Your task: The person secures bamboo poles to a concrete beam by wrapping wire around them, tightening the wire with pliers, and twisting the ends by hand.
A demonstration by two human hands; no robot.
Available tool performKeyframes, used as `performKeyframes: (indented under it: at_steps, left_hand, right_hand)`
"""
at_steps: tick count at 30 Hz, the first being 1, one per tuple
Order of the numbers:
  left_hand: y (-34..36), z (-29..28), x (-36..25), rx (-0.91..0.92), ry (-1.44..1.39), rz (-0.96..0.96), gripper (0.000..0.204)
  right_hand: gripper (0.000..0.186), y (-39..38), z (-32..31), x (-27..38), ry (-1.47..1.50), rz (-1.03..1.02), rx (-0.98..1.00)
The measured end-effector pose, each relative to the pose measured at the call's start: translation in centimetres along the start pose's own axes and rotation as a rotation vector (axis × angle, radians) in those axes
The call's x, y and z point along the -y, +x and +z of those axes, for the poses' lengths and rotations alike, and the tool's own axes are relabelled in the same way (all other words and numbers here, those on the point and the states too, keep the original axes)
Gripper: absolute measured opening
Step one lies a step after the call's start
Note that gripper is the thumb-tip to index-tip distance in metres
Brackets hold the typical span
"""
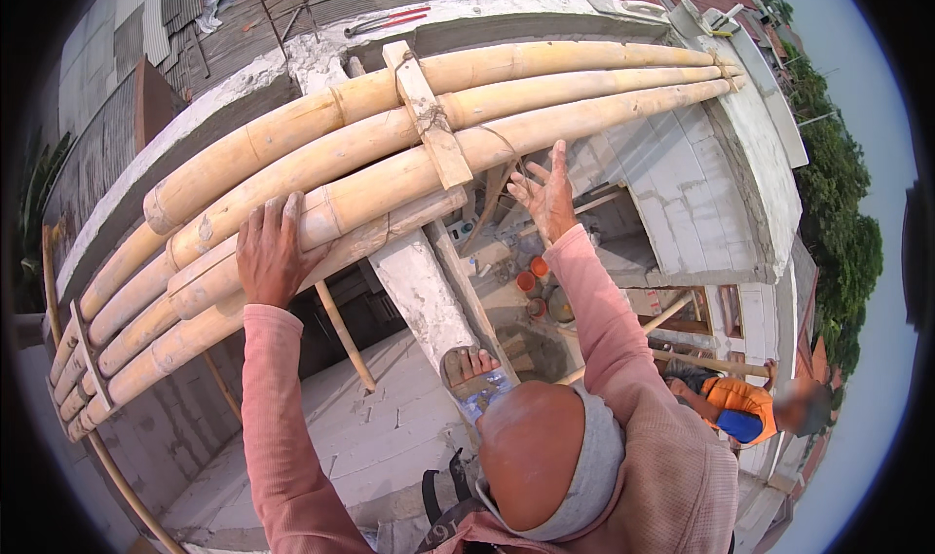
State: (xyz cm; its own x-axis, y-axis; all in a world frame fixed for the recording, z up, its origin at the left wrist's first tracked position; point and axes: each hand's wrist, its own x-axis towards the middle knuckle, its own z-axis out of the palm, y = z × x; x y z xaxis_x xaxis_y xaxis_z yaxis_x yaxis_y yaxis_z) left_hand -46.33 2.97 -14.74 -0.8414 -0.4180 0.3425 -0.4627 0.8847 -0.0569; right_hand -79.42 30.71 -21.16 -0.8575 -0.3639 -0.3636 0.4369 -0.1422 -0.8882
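Observation:
Long pale bamboo poles [516, 145] lie in rows across the view, with a short wooden crosspiece [434, 135] wired over them. My left hand [276, 247] grips the nearest pole at left, fingers curled over its top. My right hand [543, 194] is raised open, fingers spread, just below the pole right of the crosspiece, near some thin hanging strips [492, 199]; I see nothing held in it. My bare knee [531, 447] is bent, and a sandalled foot [472, 369] rests on a narrow white concrete beam [409, 291].
Below the beam are a drop into a room, orange buckets [528, 281] and thin bamboo props [346, 335]. A co-worker [740, 408] in an orange vest is at lower right. Block walls [711, 213], a concrete ledge, corrugated roofs [166, 18] and trees [833, 223] surround the spot.

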Motion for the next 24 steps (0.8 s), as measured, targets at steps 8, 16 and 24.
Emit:
performKeyframes:
  at_steps: [8,16,24]
  left_hand:
    - [-0.4,-0.1,0.3,0.050,0.030,-0.031,0.091]
    - [-0.1,0.4,0.4,-0.004,0.075,0.016,0.087]
    - [-0.4,0.2,0.2,0.029,0.076,-0.018,0.091]
  right_hand:
    - [0.092,6.5,0.6,3.8,-0.128,0.155,0.157]
    - [0.070,-0.1,-2.8,1.6,-0.302,0.089,0.413]
    - [0.038,-4.7,0.0,0.8,-0.370,-0.340,0.193]
